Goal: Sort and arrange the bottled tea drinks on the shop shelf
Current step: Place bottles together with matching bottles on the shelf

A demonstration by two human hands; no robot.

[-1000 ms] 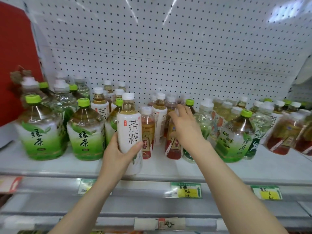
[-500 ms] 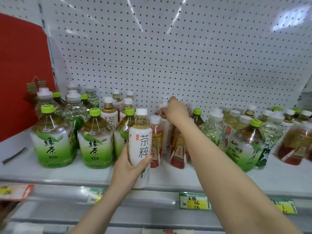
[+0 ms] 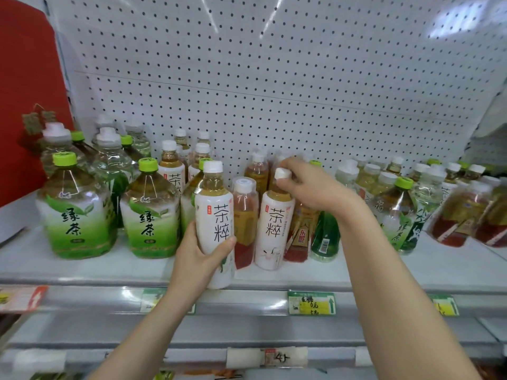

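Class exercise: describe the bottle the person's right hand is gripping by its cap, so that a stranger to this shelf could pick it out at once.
Start at the white pegboard wall and drop to the middle of the shelf. Just right of the white-label bottle in the left hand stands a slim orange-and-red bottle; the next one right is the target bottle. It alone has the right hand pinching its white cap.

Big green-capped bottle point(image 3: 78, 207) and its twin point(image 3: 149, 212) each labelled 绿茶, white-sleeved bottle point(image 3: 215, 223) reading 茶粹, second white bottle point(image 3: 274, 229) also 茶粹, red-based bottle point(image 3: 301, 237) marked 东鹏, price tag point(image 3: 311, 303) handwriting unclear, lower tag point(image 3: 282, 357) scrawl illegible.
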